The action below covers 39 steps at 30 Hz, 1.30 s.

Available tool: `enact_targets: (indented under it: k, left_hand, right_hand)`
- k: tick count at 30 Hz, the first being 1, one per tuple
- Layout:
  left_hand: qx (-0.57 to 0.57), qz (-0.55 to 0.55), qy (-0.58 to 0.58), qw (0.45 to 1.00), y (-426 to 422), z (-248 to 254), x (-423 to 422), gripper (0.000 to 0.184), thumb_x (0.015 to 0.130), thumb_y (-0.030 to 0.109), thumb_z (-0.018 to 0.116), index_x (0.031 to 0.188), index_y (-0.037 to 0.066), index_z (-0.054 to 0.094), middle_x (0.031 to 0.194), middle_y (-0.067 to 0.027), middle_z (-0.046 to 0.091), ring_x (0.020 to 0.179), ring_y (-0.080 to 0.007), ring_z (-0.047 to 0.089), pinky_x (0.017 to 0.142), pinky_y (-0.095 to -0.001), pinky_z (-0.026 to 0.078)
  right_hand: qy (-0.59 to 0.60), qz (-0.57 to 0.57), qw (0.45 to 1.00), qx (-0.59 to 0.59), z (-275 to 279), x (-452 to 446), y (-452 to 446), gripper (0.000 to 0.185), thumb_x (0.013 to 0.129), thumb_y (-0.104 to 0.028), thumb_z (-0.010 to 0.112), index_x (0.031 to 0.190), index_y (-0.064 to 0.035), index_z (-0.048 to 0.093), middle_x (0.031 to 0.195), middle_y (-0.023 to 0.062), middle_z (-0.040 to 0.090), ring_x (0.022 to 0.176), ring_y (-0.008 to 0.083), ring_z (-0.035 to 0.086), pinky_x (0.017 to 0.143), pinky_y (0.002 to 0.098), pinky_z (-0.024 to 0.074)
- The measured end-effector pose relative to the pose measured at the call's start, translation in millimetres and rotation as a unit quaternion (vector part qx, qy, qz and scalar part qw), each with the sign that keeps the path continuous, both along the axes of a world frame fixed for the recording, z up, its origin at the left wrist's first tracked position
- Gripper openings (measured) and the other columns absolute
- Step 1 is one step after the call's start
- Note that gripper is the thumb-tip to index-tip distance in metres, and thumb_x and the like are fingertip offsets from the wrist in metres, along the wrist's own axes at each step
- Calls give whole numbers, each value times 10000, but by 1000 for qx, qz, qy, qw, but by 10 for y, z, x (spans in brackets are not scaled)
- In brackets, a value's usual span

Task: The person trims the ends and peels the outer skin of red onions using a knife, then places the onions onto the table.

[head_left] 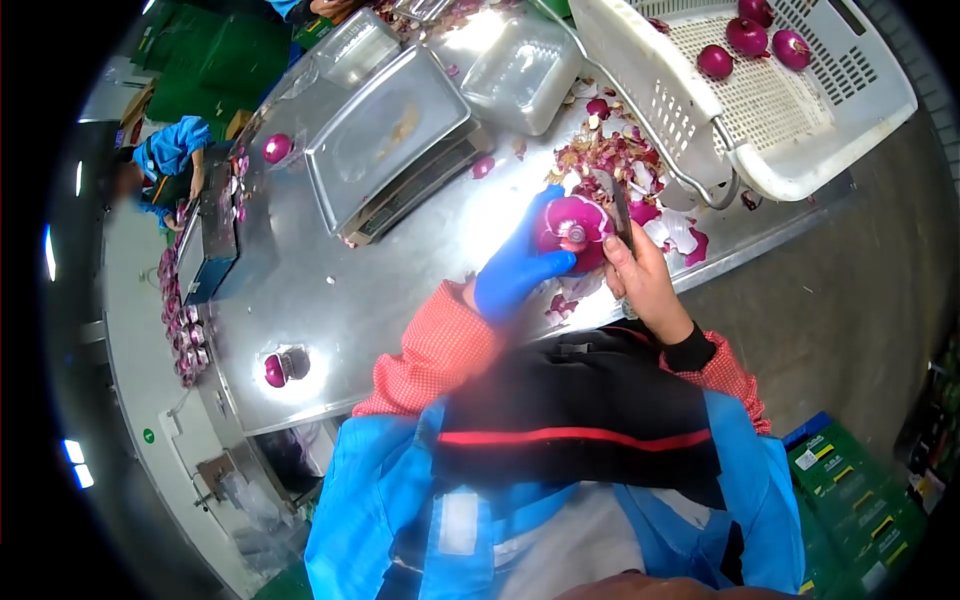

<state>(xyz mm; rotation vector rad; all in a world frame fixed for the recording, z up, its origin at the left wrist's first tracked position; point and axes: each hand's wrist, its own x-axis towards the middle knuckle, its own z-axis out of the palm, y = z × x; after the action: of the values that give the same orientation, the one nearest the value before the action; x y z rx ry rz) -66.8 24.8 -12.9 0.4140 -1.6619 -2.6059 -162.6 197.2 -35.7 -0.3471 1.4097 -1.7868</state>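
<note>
My left hand point(510, 270), in a blue glove, is wrapped round a red onion point(572, 222) with its root or stem end facing up. My bare right hand point(648, 282) grips a knife point(621, 207), its blade pointing away from me along the onion's right side. The right thumb lies close to the onion, and whether it touches cannot be made out. Beneath and beyond the hands, a heap of onion skins point(620, 155) covers part of the metal table point(350, 300). A white skin piece point(680, 232) lies right of the knife.
A white crate point(690, 110) holding several red onions point(746, 37) stands at the right behind a metal rail. A scale point(390, 130) and a clear plastic tub point(525, 75) are at the back. One onion point(277, 148) lies far left. Another person point(175, 160) works there.
</note>
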Motion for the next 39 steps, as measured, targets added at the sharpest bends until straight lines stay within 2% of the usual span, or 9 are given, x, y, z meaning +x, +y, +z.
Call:
enact_targets:
  k: [5, 10, 11, 15, 21, 24, 27, 35, 39]
  left_hand:
    - [-5, 16, -66, 998, -189, -13, -358, 512, 872, 197, 675, 1308, 45, 453, 1139, -120, 616, 978, -223, 651, 806, -327, 560]
    - [-82, 78, -19, 993, -548, -654, -516, 484, 925, 156, 593, 1364, 97, 399, 1240, -108, 536, 1073, -296, 601, 881, -424, 529]
    - [79, 165, -92, 979, -469, -393, -579, 485, 931, 150, 582, 1372, 92, 389, 1227, -105, 537, 1076, -301, 598, 892, -436, 520]
    - [-182, 232, 22, 955, -574, 263, -990, 492, 947, 116, 559, 1401, 45, 381, 1293, -123, 519, 1119, -269, 574, 963, -403, 466]
    - [-317, 99, 204, 921, -299, 1269, -2183, 469, 909, -27, 555, 1361, 20, 439, 1271, -101, 542, 1160, -207, 542, 996, -319, 428]
    - [-364, -4, 218, 905, -59, 1382, -2951, 471, 914, -5, 569, 1365, 12, 437, 1268, -97, 548, 1166, -195, 542, 992, -317, 435]
    - [-409, -106, 169, 891, 158, 1306, -3738, 495, 913, 42, 607, 1377, 37, 436, 1253, -83, 554, 1168, -180, 536, 993, -324, 441]
    - [-704, -230, 48, 670, 835, 496, -5400, 914, 696, 385, 818, 1433, 76, 373, 1376, -207, 472, 1267, -346, 480, 1050, -395, 403]
    - [-759, -224, 41, 610, 867, -445, -6042, 886, 598, 319, 863, 1364, 133, 456, 1239, -173, 574, 1119, -336, 575, 955, -399, 488]
  right_hand:
    - [20, -42, 999, 20, -167, -44, 73, 411, 972, -206, 553, 1324, -18, 453, 797, 10, 578, 599, 37, 471, 547, 199, 411]
    - [92, -86, 990, 57, -235, -58, 249, 241, 982, -157, 514, 1179, -19, 528, 728, -7, 542, 551, 37, 478, 492, 202, 417]
    - [74, -88, 991, 64, -221, -65, 292, 222, 980, -148, 515, 1154, -14, 549, 734, -6, 548, 580, 45, 505, 520, 213, 439]
    - [29, -17, 995, 99, -402, -183, 554, 213, 976, -148, 533, 1034, 45, 602, 792, 42, 628, 717, 108, 615, 659, 261, 495]
    - [323, 135, 914, 206, -635, -559, 796, 250, 910, -260, 616, 890, -12, 637, 848, 126, 691, 757, 261, 664, 672, 345, 491]
    - [400, 105, 899, 146, -696, -793, 873, 338, 879, -261, 641, 1105, -12, 614, 1067, 182, 650, 1006, 326, 621, 846, 381, 482]
    - [346, 161, 911, 155, -753, -992, 988, 400, 853, -191, 651, 1209, -25, 574, 1163, 195, 615, 1095, 350, 579, 933, 402, 446]
    - [320, 238, 911, 102, -778, -1344, 1337, 369, 900, -243, 580, 1173, 4, 572, 1140, 250, 592, 1051, 384, 578, 912, 438, 456]
    - [263, 299, 901, 172, -1164, -1344, 1390, 286, 868, -208, 587, 1057, 5, 611, 1012, 234, 623, 940, 377, 611, 842, 451, 484]
